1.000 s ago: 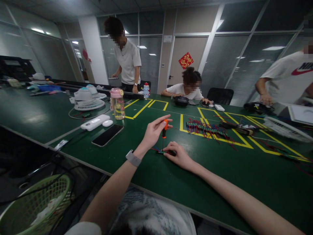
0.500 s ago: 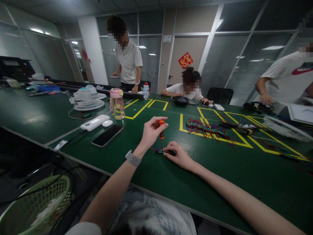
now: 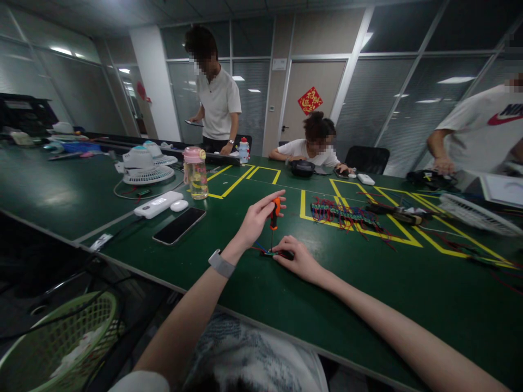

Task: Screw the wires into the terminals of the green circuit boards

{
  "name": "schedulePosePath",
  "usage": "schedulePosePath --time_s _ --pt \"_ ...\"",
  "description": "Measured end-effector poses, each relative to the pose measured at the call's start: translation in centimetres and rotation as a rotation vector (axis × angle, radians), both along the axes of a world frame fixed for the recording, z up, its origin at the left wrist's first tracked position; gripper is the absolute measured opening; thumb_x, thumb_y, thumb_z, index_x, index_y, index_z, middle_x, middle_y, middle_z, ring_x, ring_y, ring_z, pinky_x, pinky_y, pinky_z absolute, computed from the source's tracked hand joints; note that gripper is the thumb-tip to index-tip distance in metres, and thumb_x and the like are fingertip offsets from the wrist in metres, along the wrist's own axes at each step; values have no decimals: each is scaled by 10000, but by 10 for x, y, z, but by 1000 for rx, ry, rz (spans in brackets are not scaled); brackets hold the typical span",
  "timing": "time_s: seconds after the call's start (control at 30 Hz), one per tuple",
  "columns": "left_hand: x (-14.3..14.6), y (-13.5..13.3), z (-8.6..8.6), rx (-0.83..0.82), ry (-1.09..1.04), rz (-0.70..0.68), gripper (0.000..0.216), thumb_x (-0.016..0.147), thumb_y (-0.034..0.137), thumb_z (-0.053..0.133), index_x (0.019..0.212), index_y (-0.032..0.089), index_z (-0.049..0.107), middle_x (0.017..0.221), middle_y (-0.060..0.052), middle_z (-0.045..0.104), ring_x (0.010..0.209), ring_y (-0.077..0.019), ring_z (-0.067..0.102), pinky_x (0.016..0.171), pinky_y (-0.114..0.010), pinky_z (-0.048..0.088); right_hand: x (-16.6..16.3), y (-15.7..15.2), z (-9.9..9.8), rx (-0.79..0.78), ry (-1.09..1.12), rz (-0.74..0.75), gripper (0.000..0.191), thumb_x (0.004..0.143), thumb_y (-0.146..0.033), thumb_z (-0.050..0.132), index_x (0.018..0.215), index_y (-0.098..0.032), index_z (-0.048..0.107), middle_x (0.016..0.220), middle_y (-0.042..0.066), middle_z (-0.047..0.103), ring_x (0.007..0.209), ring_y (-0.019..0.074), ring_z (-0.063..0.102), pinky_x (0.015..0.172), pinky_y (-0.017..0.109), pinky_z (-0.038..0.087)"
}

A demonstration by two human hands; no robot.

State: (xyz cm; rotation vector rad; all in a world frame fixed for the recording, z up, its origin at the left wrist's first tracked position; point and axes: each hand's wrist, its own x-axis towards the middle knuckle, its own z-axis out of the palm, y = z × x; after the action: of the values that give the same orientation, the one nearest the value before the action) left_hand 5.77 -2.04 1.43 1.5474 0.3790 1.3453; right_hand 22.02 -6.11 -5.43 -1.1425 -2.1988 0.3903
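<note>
My left hand (image 3: 255, 219), with a grey band on the wrist, has an orange and black screwdriver (image 3: 275, 212) between thumb and fingers, the fingertips stretched past the handle. The screwdriver stands nearly upright, its thin shaft reaching down to a small green circuit board (image 3: 267, 253) with red and blue wires. My right hand (image 3: 297, 257) rests on the table and pinches the right end of that board between thumb and fingers. Where the tip meets the board is too small to make out.
On the green table (image 3: 229, 288) lie a phone (image 3: 180, 226), a white power strip (image 3: 158, 204) and a pink-lidded bottle (image 3: 196, 174). Wired boards (image 3: 347, 215) sit in a row at right within yellow tape. Three other people are around the table. A green basket (image 3: 98, 316) stands below left.
My left fingers have straightened and shifted slightly right along the screwdriver handle, whose top leans a little further right. My right hand and the board have stayed put.
</note>
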Motion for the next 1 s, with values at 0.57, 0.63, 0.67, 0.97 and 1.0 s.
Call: schedulePosePath --time_s 0.57,0.63,0.67,0.97,1.0 --pt "-1 -6 4 24 29 125 331 728 268 693 1042 167 660 915 -43 651 757 -121 613 682 -261 553 -1 1 0 -5 5 -3 130 811 -197 625 911 -196 707 795 41 585 801 180 516 737 317 430" --pt "-1 -6 4 36 34 137 313 714 266 705 1010 170 671 903 -35 647 745 -114 604 665 -250 548 0 1 -1 -7 3 -1 133 814 -197 622 917 -193 706 801 44 586 801 179 515 735 317 430" --pt "-1 -5 4 36 35 136 316 714 271 706 1013 174 673 912 -38 651 754 -117 606 667 -250 547 0 1 -1 -8 2 0 134 815 -199 621 919 -193 705 803 44 586 801 179 515 733 316 430" --pt "-2 -1 2 -84 -21 -157 419 866 347 527 1272 247 536 1340 -114 516 1056 -241 608 889 -396 502 -1 1 0 -1 -2 -2 126 814 -208 624 910 -195 703 806 45 594 802 180 520 737 321 431" --pt "-3 -2 2 -78 -14 -137 420 858 343 539 1264 237 544 1299 -118 549 1020 -232 623 875 -392 507 -1 1 0 0 -2 -2 126 812 -205 626 910 -196 704 805 44 594 801 180 520 738 321 431"
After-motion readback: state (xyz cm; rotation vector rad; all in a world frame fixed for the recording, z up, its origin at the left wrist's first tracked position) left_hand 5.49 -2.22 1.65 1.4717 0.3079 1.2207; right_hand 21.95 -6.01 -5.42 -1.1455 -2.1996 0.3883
